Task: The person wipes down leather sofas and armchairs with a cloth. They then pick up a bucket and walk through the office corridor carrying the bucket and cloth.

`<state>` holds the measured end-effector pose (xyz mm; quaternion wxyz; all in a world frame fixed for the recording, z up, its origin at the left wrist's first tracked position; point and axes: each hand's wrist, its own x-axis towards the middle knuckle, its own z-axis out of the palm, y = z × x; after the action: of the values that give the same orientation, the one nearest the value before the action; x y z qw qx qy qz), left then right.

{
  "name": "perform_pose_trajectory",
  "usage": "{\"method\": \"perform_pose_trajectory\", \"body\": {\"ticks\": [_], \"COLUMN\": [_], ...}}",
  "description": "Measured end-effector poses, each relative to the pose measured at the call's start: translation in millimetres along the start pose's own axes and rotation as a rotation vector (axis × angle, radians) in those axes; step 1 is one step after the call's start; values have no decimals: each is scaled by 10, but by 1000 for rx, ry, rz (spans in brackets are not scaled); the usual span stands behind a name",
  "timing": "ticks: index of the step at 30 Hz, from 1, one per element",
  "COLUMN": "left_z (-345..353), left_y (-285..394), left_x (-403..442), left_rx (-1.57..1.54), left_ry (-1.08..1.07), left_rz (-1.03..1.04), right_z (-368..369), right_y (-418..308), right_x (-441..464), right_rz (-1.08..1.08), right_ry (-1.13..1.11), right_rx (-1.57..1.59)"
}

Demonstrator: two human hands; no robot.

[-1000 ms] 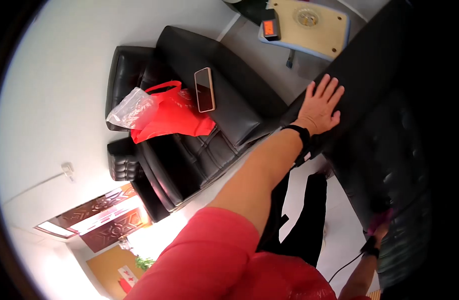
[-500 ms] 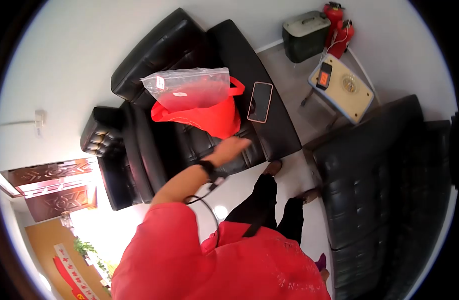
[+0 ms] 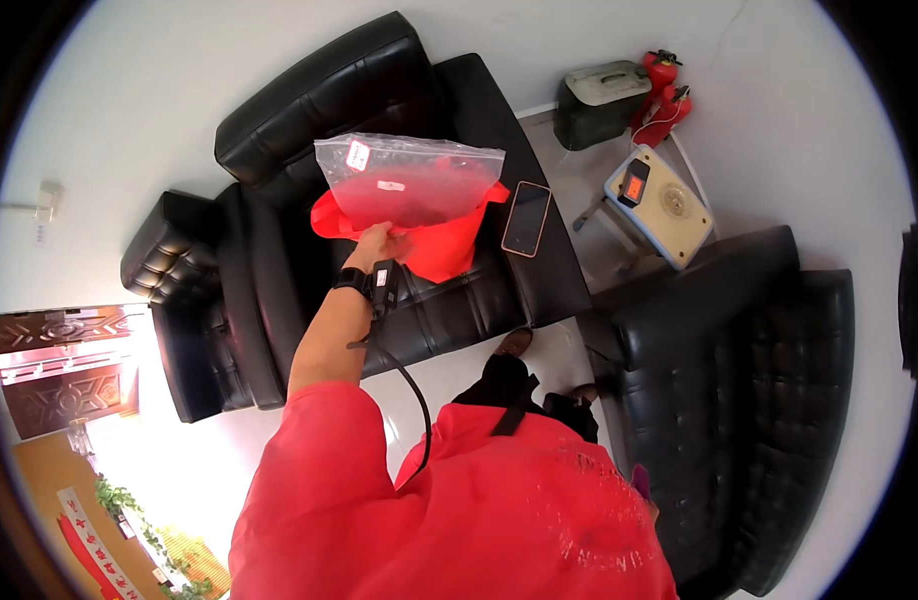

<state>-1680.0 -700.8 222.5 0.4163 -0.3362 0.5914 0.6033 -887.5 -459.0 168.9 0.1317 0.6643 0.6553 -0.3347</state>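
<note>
A bright red cloth bag [image 3: 449, 250] lies on the black sofa seat, with a clear zip-top plastic bag [image 3: 419, 185] bearing white labels sticking out of its opening. My left hand [image 3: 379, 242], with a black watch on the wrist, is at the near edge of the red bag. Its fingers are closed on the red fabric, partly hidden by it. A small black device [image 3: 384, 288] with a cable hangs at that wrist. Beside my body at the lower right, a sliver of my right hand [image 3: 654, 512] shows near something purple [image 3: 641, 481]; its fingers are hidden.
A phone [image 3: 527, 218] lies on the sofa's right section [image 3: 554, 285]. Beyond stands a small table [image 3: 689, 235] with a dark device [image 3: 634, 184] on it. A green container [image 3: 601, 110] and red fire extinguishers [image 3: 664, 115] stand by the wall. Another black sofa [image 3: 719, 400] is at right.
My left hand has moved left and away from my body, from in front of the red bag onto its edge. The view has shifted slightly.
</note>
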Motion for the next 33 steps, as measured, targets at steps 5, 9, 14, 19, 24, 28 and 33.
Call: {"method": "perform_pose_trajectory", "body": {"ticks": [5, 9, 14, 19, 24, 28, 33], "left_z": [-161, -188, -106, 157, 582, 1094, 1864], "left_y": [-41, 83, 240, 200, 39, -22, -419], "left_x": [-305, -733, -1136, -1889, -2845, -3363, -3671], "left_rx": [-61, -8, 132, 167, 227, 339, 515], "left_ry": [-129, -163, -255, -304, -377, -688, -977], "left_rz": [340, 497, 701, 843, 970, 927, 847], "right_z": [117, 290, 564, 721, 719, 865, 451], "right_y": [49, 149, 306, 1018, 747, 782, 260], "right_x": [-14, 4, 40, 372, 80, 189, -217], "right_rz": [-22, -34, -87, -346, 128, 217, 296], "right_ry": [40, 76, 178, -57, -161, -85, -36], "right_rx": [10, 33, 72, -294, -30, 410, 503]}}
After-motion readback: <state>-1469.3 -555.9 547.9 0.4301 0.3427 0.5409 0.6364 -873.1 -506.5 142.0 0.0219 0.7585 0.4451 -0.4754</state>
